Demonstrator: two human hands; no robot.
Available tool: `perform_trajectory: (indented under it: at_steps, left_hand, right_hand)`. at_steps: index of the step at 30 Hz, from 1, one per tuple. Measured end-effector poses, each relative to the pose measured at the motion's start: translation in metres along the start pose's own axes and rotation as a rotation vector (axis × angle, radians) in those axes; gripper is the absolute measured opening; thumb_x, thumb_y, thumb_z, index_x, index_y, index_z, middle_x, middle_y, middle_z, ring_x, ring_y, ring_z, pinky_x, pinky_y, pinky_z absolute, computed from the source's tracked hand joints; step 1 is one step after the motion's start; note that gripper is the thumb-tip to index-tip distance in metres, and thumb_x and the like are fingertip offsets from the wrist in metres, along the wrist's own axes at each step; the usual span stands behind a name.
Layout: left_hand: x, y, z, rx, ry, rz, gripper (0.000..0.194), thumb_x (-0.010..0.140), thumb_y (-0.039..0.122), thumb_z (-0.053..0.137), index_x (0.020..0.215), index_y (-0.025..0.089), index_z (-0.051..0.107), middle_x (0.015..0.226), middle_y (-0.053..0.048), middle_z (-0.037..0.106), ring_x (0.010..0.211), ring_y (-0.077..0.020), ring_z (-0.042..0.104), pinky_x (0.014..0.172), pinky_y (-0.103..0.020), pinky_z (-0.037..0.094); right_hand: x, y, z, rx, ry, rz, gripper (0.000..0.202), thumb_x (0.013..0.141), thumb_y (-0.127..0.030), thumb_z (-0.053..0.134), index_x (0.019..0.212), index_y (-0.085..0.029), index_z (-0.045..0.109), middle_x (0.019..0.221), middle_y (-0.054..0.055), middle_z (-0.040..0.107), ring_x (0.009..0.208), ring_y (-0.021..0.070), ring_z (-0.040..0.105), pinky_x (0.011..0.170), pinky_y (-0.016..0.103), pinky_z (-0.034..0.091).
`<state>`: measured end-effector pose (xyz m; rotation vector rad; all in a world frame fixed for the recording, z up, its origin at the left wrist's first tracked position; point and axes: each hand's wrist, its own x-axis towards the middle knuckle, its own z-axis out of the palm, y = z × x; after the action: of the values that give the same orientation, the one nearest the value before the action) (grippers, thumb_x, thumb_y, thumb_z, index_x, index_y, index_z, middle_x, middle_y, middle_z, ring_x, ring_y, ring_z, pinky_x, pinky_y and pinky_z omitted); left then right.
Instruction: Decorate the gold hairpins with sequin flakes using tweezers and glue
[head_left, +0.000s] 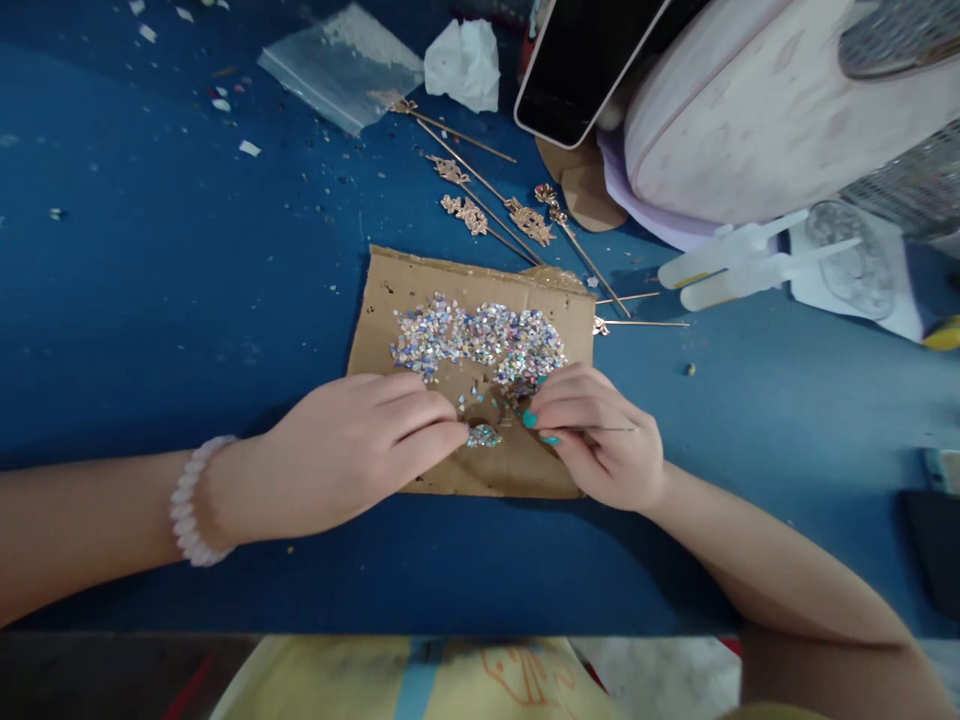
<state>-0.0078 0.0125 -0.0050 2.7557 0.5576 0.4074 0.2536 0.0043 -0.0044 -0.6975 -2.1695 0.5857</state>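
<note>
My left hand [375, 440] rests over the left part of a cardboard sheet [435, 478], fingertips closed on the edge of a small piece covered in shiny chips [484, 436]. What lies under those fingers is hidden. To its right, my right hand [600, 435] pinches a thin needle-like tool [611, 430]; its tip, near the cardboard, is too fine to make out. Behind both hands spreads a pile of small iridescent chips [480, 335]. A few loose chips lie between the pile and the covered piece.
Several gold-coloured hairpins [529, 222] lie beyond the cardboard. Farther back are a clear plastic bag [345, 65], crumpled tissue [462, 65] and a phone [585, 60]. White plastic spatulas [739, 270] and a pale pink case [750, 110] sit at right on the blue table [150, 330].
</note>
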Motion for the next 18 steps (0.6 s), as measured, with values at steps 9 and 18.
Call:
perform_trajectory:
  at_steps: [9,18]
  left_hand:
    - [-0.0006,-0.0003,0.0008,-0.008,-0.008,-0.001,0.025,0.094,0.013,0.043,0.114,0.015,0.057,0.103,-0.008,0.064,0.086,-0.0201,0.055,0.071,-0.034,0.046]
    - [0.0006,0.0006,-0.0006,-0.015,-0.004,0.000,0.024,0.095,0.013,0.041,0.113,0.014,0.057,0.102,-0.008,0.064,0.085,-0.0201,0.054,0.071,-0.033,0.044]
  right_hand:
    - [-0.0006,-0.0001,-0.0004,0.003,-0.005,-0.004,0.010,0.085,-0.008,0.056,0.092,-0.014,0.061,0.082,0.008,0.066,0.079,0.0174,0.062,0.069,0.038,0.055]
    - [0.0003,-0.0008,-0.0003,0.027,-0.006,-0.014,0.010,0.082,-0.003,0.058,0.089,-0.009,0.062,0.082,0.011,0.066,0.079,0.0174,0.062,0.071,0.038,0.055]
